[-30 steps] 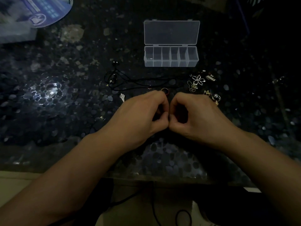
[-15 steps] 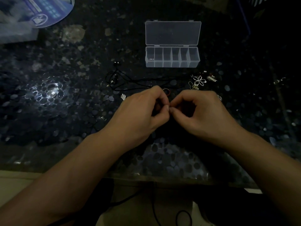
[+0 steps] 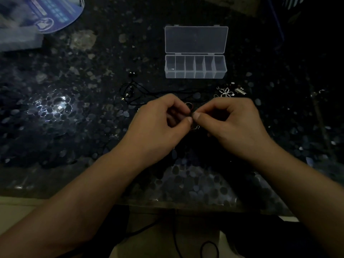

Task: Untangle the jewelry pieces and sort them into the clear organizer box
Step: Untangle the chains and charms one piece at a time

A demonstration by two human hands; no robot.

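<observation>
A: We start with the table (image 3: 55, 112), a dark top with a pebble pattern. Its near edge runs across below our forearms, and a bright glare sits on the left part.

B: Room to move? We see bare tabletop wide on the left, and more on the far right side.

A: At the far left corner lies a blue disc (image 3: 55, 13) on something pale, cut by the frame edge, well apart from the work.

B: Next the organizer box (image 3: 195, 67), far from us and a little right of centre. Its lid lies flat open on the far side and six compartments run left to right. We cannot tell whether anything is in them.

A: Between the box and our hands there is a strip of table crossed by the black cord (image 3: 141, 94), which loops out to the left.

B: Our left hand (image 3: 158, 125) and right hand (image 3: 234, 125) meet at the middle, fingers curled, thumb tips just beside each other, pinching a small tangle (image 3: 191, 113). It is too dark for us to say which piece each hand holds.

A: A small ring (image 3: 188, 105) shows just beyond the left fingers.

B: Near the right, just past our right hand, sits a silver flower charm (image 3: 226, 92) with small bits beside it.
</observation>
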